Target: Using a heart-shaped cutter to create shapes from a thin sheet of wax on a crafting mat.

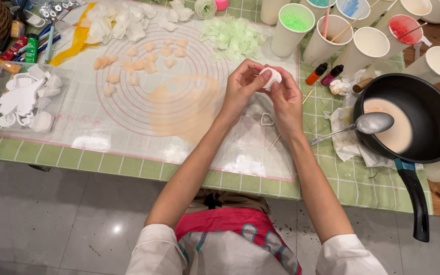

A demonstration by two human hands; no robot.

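My left hand [241, 84] and my right hand [285, 97] meet above the clear silicone mat [128, 109], both pinching a small white wax piece [271, 77] between their fingertips. Below my hands a small heart-shaped cutter [267, 119] lies on the mat, with a thin wooden stick [276, 141] beside it. Peach petals [138, 60] lie spread on the mat to the left. White petals [120, 23] and pale green petals [232, 35] lie further back.
A black pan [423, 102] holding pale liquid and a metal spoon [370, 124] stands at the right on tissue. Several paper cups [367, 46] with coloured contents line the back. Two small dye bottles [324, 74] lie near them. A clear tray [21, 97] of white cutters stands left.
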